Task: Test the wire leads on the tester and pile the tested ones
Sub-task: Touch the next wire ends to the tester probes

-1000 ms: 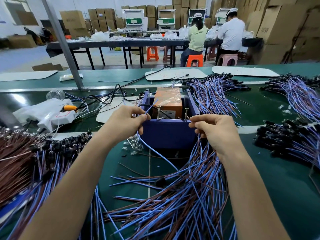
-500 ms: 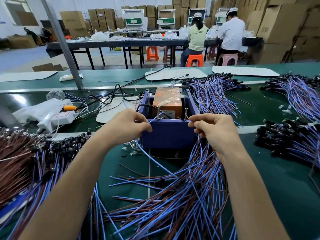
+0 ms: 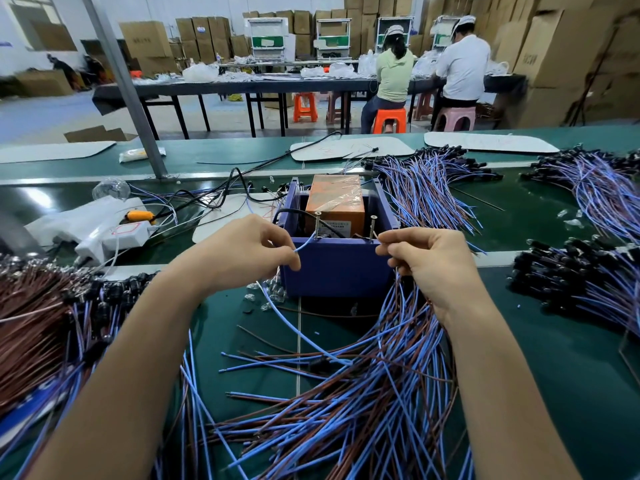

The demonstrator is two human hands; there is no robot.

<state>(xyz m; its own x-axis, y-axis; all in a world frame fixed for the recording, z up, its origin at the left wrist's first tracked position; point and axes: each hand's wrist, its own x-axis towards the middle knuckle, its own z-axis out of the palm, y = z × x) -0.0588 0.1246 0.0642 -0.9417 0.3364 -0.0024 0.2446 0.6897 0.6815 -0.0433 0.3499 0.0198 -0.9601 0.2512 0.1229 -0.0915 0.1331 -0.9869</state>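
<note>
fingers of left hand pinch blue lead; right hand grips wire bundle

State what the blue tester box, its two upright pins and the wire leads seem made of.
Blue tester box: likely matte plastic, uniform colour, no glare. Upright pins: metal, seemingly screws, grey and threaded. Wire leads: flexible blue or brown plastic-looking insulation, bending freely.

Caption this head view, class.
Left hand pinches a blue wire lead at the purple tester box; right hand grips a wire bundle.
</note>
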